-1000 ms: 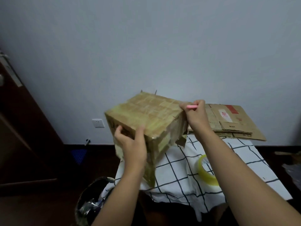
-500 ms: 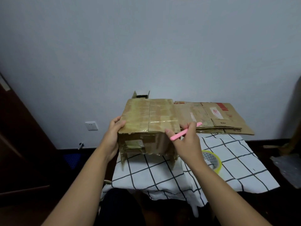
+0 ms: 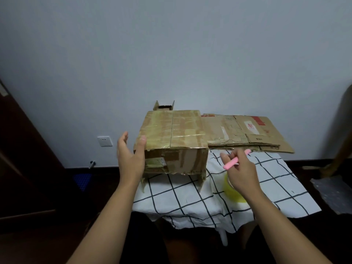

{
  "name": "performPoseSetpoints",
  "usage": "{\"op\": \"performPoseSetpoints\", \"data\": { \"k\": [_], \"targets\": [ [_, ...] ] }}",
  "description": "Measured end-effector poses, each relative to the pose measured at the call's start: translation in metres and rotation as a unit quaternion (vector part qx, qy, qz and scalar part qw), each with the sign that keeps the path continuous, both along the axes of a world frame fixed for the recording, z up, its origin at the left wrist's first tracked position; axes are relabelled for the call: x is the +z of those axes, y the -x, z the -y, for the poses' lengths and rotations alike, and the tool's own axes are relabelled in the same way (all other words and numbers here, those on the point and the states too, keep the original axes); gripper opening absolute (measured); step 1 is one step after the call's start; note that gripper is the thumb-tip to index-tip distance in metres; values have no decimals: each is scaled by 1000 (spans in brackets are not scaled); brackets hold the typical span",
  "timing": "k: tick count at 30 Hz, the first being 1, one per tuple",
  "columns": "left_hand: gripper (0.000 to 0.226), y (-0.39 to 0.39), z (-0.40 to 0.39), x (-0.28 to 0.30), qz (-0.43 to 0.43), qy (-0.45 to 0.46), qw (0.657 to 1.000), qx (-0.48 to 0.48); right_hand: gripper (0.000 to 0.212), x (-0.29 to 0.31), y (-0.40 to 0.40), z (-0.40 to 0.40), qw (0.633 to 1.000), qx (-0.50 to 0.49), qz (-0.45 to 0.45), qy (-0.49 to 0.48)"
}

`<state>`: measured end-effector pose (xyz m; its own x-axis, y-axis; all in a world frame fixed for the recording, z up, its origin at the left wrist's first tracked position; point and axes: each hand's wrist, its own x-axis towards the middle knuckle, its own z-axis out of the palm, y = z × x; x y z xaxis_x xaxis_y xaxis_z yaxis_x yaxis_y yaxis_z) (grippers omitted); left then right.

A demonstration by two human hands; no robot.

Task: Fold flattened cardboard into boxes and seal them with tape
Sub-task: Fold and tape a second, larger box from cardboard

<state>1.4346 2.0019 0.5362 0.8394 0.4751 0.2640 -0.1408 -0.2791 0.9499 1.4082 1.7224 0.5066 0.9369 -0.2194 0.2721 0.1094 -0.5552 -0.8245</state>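
My left hand fingers loose beside taped brown cardboard box on checkered-cloth worktop; right hand pinching pink pen-shaped cutter, over yellow tape roll.

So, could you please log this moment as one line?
taped box on table | left hand open beside it | right hand grips pink cutter

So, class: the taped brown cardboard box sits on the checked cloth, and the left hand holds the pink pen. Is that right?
Not quite. The head view shows the right hand holding the pink pen; the taped brown cardboard box does sit on the checked cloth.
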Motion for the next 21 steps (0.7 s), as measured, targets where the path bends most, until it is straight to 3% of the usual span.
{"op": "performPoseSetpoints", "data": {
  "k": [3, 5, 10, 15, 18, 21],
  "targets": [
    [72, 16, 21, -3, 48, -138, 988, 38, 13, -28, 4, 32, 982, 24, -81, 168],
    [66, 25, 38, -6, 88, -264, 960, 36, 14, -45, 10, 45, 962, 57, -108, 245],
    [58, 28, 73, -17, 96, -480, 872, 10, 17, -71, 24, 60, 923, 109, -170, 326],
    [56, 28, 82, -21, 65, -512, 856, 1, 23, -67, 28, 66, 917, 122, -138, 353],
    [55, 28, 82, -18, 63, -514, 855, 5, 31, -54, 32, 70, 939, 130, -115, 298],
    [54, 28, 83, -11, 68, -503, 862, -3, 24, -28, 38, 74, 963, 105, -69, 239]
  ]
}}
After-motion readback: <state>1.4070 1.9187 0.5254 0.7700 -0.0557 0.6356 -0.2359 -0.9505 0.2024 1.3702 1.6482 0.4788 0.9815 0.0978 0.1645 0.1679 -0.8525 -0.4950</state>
